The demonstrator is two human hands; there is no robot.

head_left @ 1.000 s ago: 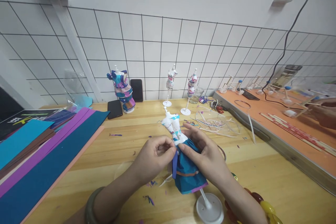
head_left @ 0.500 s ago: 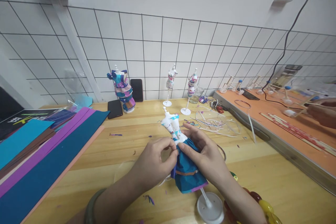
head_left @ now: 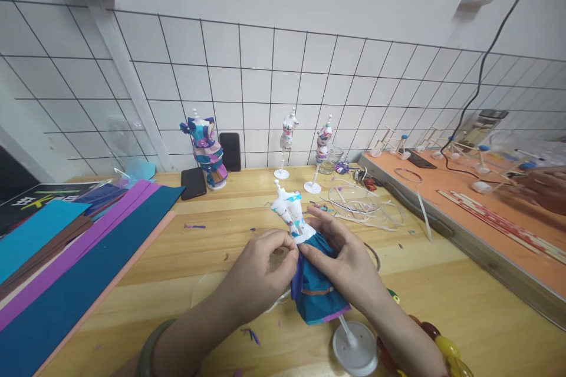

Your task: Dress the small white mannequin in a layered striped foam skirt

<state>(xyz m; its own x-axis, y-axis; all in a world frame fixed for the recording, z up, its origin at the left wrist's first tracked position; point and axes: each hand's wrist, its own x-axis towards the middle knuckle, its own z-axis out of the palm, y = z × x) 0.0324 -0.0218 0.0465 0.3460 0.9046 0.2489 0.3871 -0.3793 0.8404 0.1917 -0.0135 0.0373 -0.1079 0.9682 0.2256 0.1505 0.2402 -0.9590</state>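
Observation:
A small white dress-form mannequin (head_left: 293,216) with blue patches leans left in front of me on its round white stand base (head_left: 355,349). Around its lower part is a teal skirt (head_left: 315,300) with a brown band and a purple hem. My right hand (head_left: 354,256) grips the mannequin at the waist, its thumb pressing the skirt's top edge. At the left side of the waist, my left hand (head_left: 260,268) pinches with thumb and index finger by the skirt's edge. Whatever small piece lies between those fingertips is hidden.
Coloured paper sheets (head_left: 110,253) lie at left. Behind stand a dressed mannequin (head_left: 207,153), two phones and two barer mannequins (head_left: 288,135). Clear cord (head_left: 362,203) is coiled beyond my right hand. At far right, another person's hand (head_left: 546,188) is over an orange surface (head_left: 499,212).
My left fingers have shifted very slightly at the waist, and the dark blue fold beside them shows more. The other person's hand at far right has moved a little.

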